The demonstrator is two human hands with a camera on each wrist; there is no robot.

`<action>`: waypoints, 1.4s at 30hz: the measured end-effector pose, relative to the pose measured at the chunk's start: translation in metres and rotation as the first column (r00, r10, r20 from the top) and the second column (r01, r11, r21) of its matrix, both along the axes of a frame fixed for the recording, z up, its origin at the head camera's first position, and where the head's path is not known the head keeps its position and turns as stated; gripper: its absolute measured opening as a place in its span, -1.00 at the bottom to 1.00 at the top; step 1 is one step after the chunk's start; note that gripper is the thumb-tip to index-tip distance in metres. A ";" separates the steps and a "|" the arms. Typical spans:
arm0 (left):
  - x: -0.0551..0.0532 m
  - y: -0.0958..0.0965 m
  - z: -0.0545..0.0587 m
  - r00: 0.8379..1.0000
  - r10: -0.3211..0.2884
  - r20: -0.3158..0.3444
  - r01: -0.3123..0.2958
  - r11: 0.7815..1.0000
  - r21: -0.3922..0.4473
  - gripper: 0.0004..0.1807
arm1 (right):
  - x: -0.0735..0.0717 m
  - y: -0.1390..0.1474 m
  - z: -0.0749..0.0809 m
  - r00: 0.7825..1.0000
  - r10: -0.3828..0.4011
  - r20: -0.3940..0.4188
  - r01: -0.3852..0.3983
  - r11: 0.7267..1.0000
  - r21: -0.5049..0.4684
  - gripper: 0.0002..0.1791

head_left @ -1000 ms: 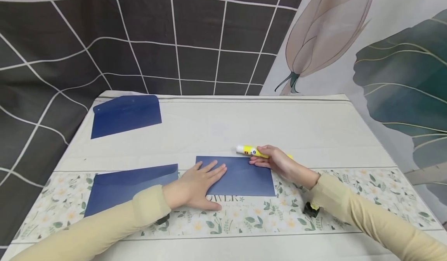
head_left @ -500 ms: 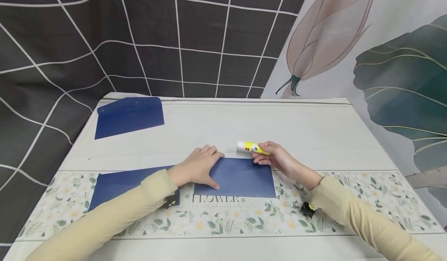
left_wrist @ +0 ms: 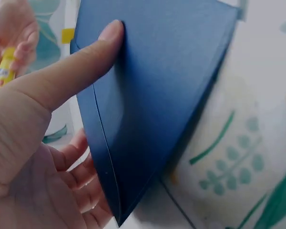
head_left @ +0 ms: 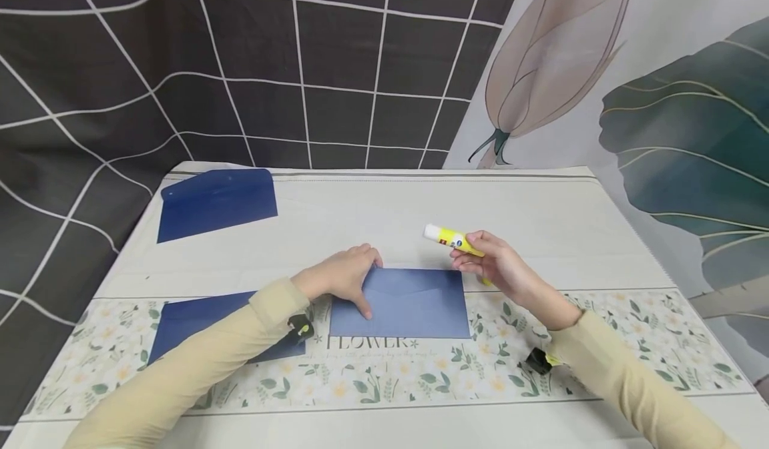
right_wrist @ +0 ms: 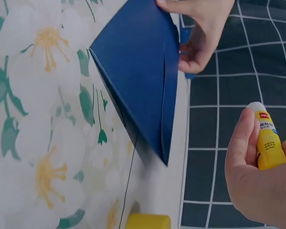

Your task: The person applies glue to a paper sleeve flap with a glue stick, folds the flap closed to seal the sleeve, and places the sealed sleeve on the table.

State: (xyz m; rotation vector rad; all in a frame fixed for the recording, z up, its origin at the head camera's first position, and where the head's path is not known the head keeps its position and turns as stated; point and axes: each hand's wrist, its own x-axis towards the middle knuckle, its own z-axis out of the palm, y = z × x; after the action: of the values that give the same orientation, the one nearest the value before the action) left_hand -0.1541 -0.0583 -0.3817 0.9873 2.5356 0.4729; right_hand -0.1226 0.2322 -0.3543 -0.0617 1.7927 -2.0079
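My left hand (head_left: 342,277) holds a dark blue envelope (head_left: 417,305) by its left end, the thumb on its upper face. In the left wrist view the fingers curl behind the edge of the envelope (left_wrist: 152,95), whose flap line shows. The envelope is raised off the cloth at a tilt, as the right wrist view shows. My right hand (head_left: 501,265) grips a yellow glue stick (head_left: 453,239) with its white end pointing left, above the envelope's far right corner. A yellow cap (right_wrist: 148,222) stands on the table close to that corner, below the right hand.
Another blue envelope (head_left: 192,322) lies under my left forearm, at the left. A third envelope (head_left: 219,202), its flap unfolded, lies at the table's far left. A flower-printed cloth (head_left: 384,389) covers the table; a dark checked curtain (head_left: 336,69) hangs behind.
My left hand goes from lying flat on the middle envelope to gripping its left end and tilting it up. The right hand rises to the right with the glue stick.
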 end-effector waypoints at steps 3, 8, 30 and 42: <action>-0.005 -0.006 0.005 0.996 0.014 0.091 -0.021 0.997 0.074 -0.26 | 0.001 0.002 0.002 1.000 -0.007 -0.002 0.007 1.000 -0.023 -0.82; -0.014 -0.018 0.016 0.975 -0.034 0.219 -0.013 0.977 0.211 -0.71 | 0.008 0.004 0.006 1.000 -0.020 -0.007 0.020 0.997 -0.080 -0.83; -0.002 -0.144 0.050 0.948 0.241 0.210 -0.289 0.925 0.246 -0.75 | 0.029 0.018 0.011 0.997 0.057 -0.059 -0.065 0.987 -0.150 -0.79; 0.018 -0.214 0.026 0.908 0.319 0.272 -0.379 0.902 0.207 -0.73 | 0.033 0.031 0.006 0.989 0.081 -0.124 -0.103 0.977 -0.189 -0.70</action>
State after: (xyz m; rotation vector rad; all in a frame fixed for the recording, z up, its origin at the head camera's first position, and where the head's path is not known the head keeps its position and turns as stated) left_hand -0.1359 -0.2723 -0.3560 0.5061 2.4786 0.9825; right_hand -0.0900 0.2630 -0.3484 -0.3217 1.6220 -2.1447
